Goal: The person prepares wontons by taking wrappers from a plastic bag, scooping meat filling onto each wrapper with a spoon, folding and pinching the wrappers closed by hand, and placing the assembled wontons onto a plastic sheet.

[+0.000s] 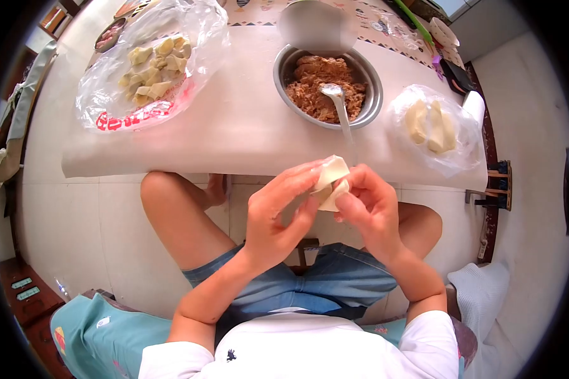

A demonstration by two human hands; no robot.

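Between my two hands, just off the table's near edge, is a pale wonton wrapper [332,170], partly folded. My left hand [278,205] grips its left side between thumb and fingers. On the other side my right hand [372,205] pinches the wrapper's edge with thumb and forefinger. Whether filling lies inside the fold I cannot tell. Beyond my hands stands a metal bowl [374,104] of brown minced filling [316,79], with a spoon [336,95] resting in it, handle toward me. Folded wontons [155,69] lie on a clear plastic bag [199,38] at the far left.
At the right of the table [234,126], a plastic bag [452,163] holds stacked wrappers [433,126]. A dark phone-like object [456,76] and a white bowl [444,31] sit farther back. A small dish of meat [110,35] stands at the far left corner.
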